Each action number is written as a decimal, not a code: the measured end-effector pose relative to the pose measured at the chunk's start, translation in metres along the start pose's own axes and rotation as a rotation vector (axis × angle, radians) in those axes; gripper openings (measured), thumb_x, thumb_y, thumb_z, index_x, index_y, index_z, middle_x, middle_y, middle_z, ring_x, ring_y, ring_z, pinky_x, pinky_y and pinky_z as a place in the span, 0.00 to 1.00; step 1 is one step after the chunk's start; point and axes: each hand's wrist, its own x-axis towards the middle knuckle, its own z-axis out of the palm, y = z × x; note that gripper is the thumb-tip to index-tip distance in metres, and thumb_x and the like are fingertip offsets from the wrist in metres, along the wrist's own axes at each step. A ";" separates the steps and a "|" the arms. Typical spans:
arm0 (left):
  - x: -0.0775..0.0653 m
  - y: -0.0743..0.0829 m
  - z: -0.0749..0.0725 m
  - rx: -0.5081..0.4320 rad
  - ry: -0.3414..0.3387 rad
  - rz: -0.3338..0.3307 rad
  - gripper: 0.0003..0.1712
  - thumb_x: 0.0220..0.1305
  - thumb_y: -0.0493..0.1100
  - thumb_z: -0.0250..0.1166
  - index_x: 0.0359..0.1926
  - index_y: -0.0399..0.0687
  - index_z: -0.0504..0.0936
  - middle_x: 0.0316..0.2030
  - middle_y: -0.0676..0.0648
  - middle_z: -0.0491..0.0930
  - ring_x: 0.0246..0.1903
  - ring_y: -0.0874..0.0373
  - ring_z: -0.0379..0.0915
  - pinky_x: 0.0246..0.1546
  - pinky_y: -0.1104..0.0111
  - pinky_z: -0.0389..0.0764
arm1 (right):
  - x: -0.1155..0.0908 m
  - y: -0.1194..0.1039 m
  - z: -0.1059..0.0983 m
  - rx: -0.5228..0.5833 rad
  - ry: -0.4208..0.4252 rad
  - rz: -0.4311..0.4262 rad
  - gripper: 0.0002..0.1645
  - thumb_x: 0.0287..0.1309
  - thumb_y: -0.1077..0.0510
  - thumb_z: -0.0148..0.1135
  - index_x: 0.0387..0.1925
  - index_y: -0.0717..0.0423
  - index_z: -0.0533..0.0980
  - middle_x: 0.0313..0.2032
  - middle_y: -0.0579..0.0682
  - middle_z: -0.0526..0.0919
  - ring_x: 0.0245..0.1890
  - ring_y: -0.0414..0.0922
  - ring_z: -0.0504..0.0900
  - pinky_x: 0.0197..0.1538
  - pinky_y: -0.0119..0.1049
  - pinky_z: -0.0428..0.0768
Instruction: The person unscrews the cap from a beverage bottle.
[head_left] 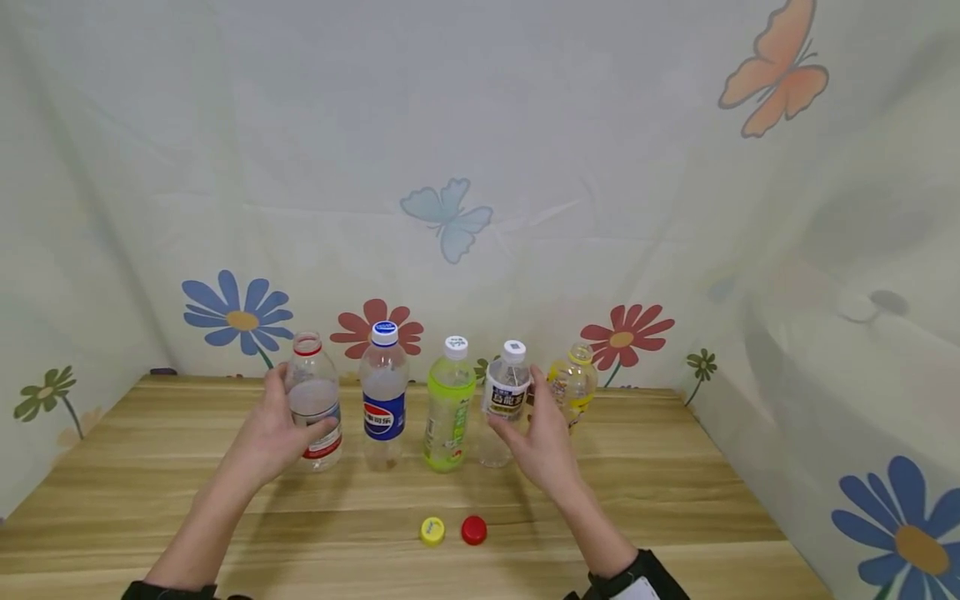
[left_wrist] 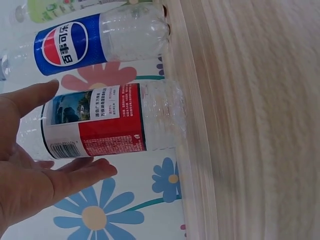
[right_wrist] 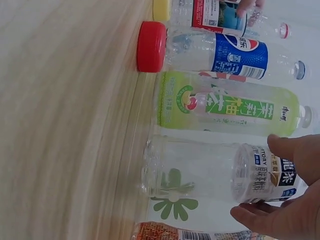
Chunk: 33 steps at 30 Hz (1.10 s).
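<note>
Holding a clear bottle with a red ring (head_left: pixel 313 395), the left hand (head_left: pixel 281 435) is clasping its sides with thumb and fingers, and the right hand (head_left: pixel 545 442) is gripping a tea bottle (head_left: pixel 506 398) up high in the same way. Both bottles are standing upright on the desk (head_left: pixel 352 567), one at the left end of the row, the other just right of the green bottle (head_left: pixel 448 410). They are looking empty and light, so a push near the top could be making the tea bottle tip. The yellow-banded bottle (head_left: pixel 574 387) is standing close to the right hand, so a knuckle might be bumping it over. A swing of the left hand's thumb could be knocking the blue-label bottle (head_left: pixel 383 412) into the green bottle. Squeezing too hard might be denting the plastic. The yellow cap (head_left: pixel 432 531) and red cap (head_left: pixel 474 530) are lying in front, where a hand sweeping low could be flicking them away.
</note>
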 end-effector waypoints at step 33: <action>-0.020 0.022 -0.022 0.250 0.132 -0.034 0.72 0.47 0.70 0.73 0.73 0.28 0.45 0.64 0.24 0.50 0.58 0.27 0.56 0.52 0.37 0.65 | -0.009 -0.026 -0.033 0.165 -0.079 0.059 0.40 0.56 0.61 0.72 0.66 0.60 0.61 0.53 0.51 0.75 0.52 0.50 0.78 0.49 0.35 0.79</action>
